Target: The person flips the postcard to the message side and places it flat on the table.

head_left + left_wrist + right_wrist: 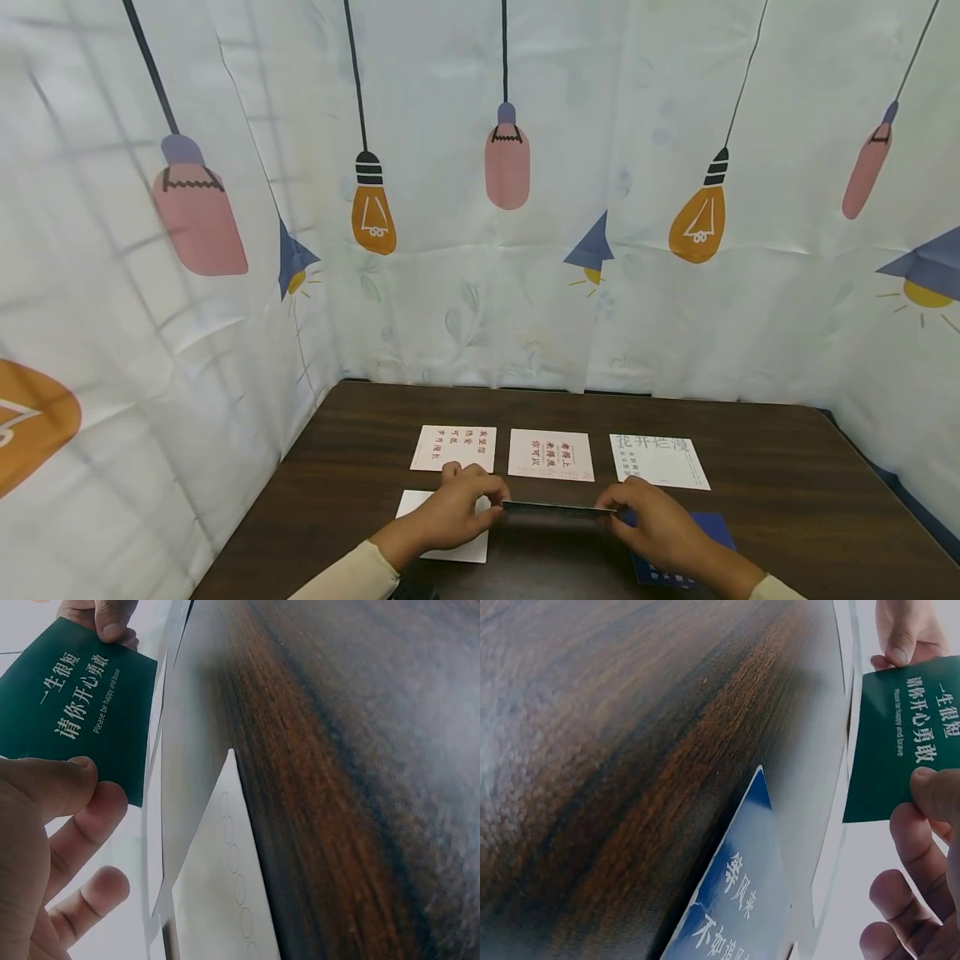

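Both hands hold a green card [558,507] printed with white lettering, which the head view shows almost edge-on. My left hand [459,510] pinches one end between thumb and fingers. At the opposite end, my right hand [660,523] pinches the card the same way. White characters and a small English line show on the green face [82,697] in the left wrist view. Below the left hand lies a white card [467,548], partly covered by it. A blue card [714,528] with white characters lies beneath the right hand, partly hidden.
Three pale printed cards form a row farther back on the dark wooden table [360,417]: a left card [453,448], a middle card [551,455] and a right card [660,461]. Behind the table hangs a white curtain [450,317] patterned with lamps.
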Demonstrator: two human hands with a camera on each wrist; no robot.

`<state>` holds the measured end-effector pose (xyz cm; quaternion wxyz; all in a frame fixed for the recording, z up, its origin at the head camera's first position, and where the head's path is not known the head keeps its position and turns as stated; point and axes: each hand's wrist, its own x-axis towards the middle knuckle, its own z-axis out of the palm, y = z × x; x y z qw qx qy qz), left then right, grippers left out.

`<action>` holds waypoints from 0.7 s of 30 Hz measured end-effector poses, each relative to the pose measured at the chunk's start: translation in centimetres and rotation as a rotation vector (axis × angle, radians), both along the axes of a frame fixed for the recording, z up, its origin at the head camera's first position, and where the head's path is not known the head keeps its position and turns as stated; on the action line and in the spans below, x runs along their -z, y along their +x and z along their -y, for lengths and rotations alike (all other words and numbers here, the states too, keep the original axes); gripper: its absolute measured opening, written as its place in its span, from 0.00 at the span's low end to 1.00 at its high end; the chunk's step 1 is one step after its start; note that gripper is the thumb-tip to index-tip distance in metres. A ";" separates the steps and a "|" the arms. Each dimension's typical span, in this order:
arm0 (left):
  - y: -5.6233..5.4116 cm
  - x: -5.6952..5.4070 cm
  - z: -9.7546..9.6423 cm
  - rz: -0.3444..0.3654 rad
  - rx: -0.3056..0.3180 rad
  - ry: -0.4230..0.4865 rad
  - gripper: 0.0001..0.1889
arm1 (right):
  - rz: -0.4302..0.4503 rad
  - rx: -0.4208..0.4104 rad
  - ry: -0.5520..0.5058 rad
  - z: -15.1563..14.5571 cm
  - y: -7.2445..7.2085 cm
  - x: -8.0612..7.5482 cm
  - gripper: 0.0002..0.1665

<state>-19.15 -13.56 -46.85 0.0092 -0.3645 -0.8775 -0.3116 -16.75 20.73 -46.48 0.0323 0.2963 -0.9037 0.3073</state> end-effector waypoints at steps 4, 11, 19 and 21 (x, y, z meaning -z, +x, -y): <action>0.0 0.0 0.1 -0.002 0.010 0.016 0.09 | -0.033 0.006 -0.002 -0.1 0.1 0.3 0.13; 0.0 0.0 0.0 -0.004 0.006 0.018 0.11 | -0.053 -0.031 -0.019 -0.3 0.1 0.4 0.20; 0.0 -0.1 0.0 -0.013 0.002 0.007 0.11 | -0.089 -0.059 -0.008 -0.5 0.0 0.4 0.23; 0.0 -0.1 0.0 -0.015 0.003 0.007 0.12 | -0.109 -0.062 -0.009 -0.5 0.0 0.5 0.22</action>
